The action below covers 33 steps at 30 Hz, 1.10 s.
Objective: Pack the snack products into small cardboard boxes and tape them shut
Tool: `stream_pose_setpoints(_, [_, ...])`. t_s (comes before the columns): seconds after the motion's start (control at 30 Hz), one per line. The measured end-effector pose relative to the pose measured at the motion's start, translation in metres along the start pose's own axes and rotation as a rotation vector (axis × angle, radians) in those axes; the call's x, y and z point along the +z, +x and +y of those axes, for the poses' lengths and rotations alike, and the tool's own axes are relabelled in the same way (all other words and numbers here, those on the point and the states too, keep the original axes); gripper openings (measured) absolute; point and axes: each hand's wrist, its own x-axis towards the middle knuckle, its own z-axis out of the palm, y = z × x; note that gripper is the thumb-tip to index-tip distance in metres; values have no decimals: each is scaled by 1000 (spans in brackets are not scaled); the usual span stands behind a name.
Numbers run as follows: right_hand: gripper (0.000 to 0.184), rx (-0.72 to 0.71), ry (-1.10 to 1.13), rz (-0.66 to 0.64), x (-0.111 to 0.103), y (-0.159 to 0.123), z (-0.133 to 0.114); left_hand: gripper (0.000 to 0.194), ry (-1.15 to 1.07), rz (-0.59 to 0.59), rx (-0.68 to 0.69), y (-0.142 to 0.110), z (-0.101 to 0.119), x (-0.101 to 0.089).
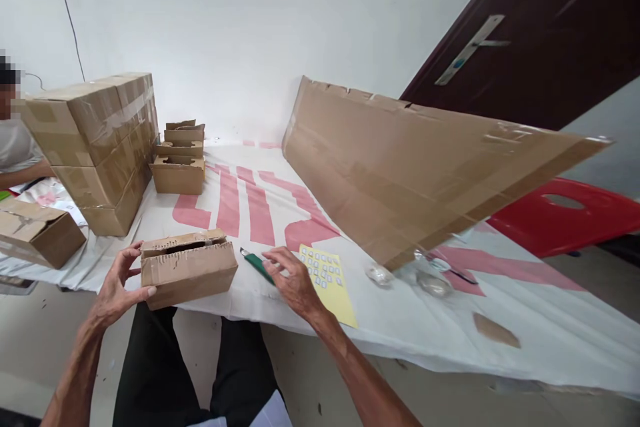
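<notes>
My left hand [117,287] grips the left end of a small brown cardboard box [187,268] that lies at the near edge of the white cloth-covered table [400,330]. My right hand [294,280] rests fingers-down on the table, its fingertips on a green-handled utility knife [255,262] just right of the box. Right beside that hand lies a yellow sheet of small stickers [330,283].
A large flattened cardboard sheet [410,167] leans over the table's right half. Taped boxes are stacked at the left [95,147], small open boxes behind [179,160], another box at far left [37,230]. A person sits at the left edge [13,140]. A red plastic chair [565,213] stands right.
</notes>
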Motion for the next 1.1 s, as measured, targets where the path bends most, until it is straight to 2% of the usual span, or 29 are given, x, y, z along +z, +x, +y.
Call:
stream_pose_setpoints(0.1, [30,-111,120,-69,20,16,-43,63,73,-49,1,0,0,-2])
stream_pose_setpoints(0.17, [30,-163,143,-92,28,21,-58,69,90,-61,-4,0,0,-4])
stream_pose_setpoints(0.27, [22,-214,162,-65,31,20,-67,86,59,-58,-9,0,-4,-8])
stream_pose_setpoints(0.37, [15,-245,178,-37,25,13,-68,92,34,-78,-15,1,-13,-11])
stream_pose_setpoints(0.53, [10,-308,246,-127,10,11,-73,96,-11,-118,10,1,-24,-10])
stream_pose_setpoints(0.6, [10,-297,291,-209,6,16,-76,91,-39,-108,10,2,-23,-7])
stream_pose_setpoints(0.77, [41,-160,382,-356,5,37,-82,79,48,-29,-99,6,-11,-2])
stream_pose_setpoints(0.9, [45,-34,419,-408,6,56,-86,85,41,-84,-119,9,0,-1])
stream_pose_setpoints(1.0, [39,20,406,-359,9,70,-85,93,35,-107,-132,8,3,-1])
stream_pose_setpoints(1.1, [28,20,348,-207,16,86,-78,100,59,-98,-142,8,4,-1])
